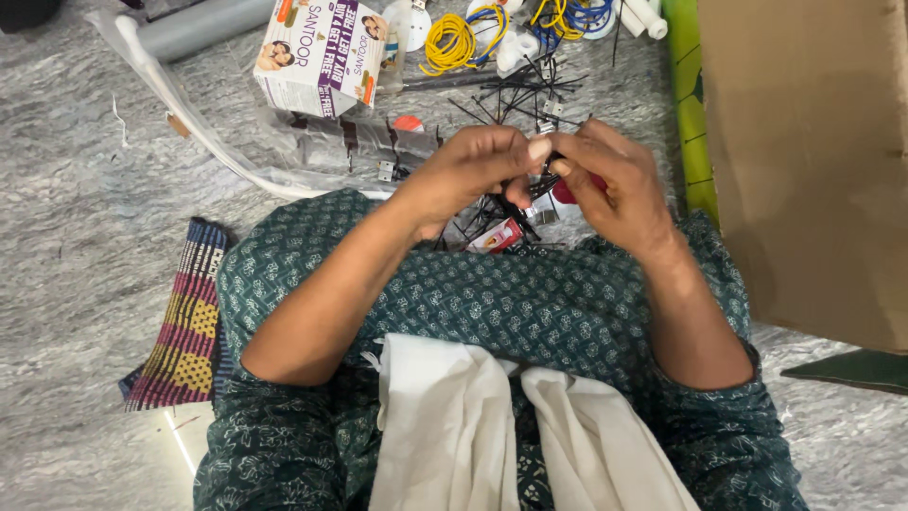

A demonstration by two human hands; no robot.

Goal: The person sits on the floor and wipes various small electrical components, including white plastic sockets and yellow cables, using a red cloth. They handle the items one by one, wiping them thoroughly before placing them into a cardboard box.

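Both my hands meet above my lap, over the green patterned cloth [530, 303]. My left hand [473, 170] pinches a thin black cable tie [542, 182] between thumb and fingers. My right hand [615, 185] grips the same small bundle of black ties, with a red object [566, 193] partly hidden behind its fingers. Under the hands, several loose black ties lie on the floor beside a small red and white packet [498, 237].
A printed cardboard box [317, 52] lies at the back, with yellow [449, 43] and blue wire coils [567, 19] nearby. A clear plastic bag [189, 123] stretches left. A large brown carton [813, 161] stands right. A striped mat [184, 331] lies left of me.
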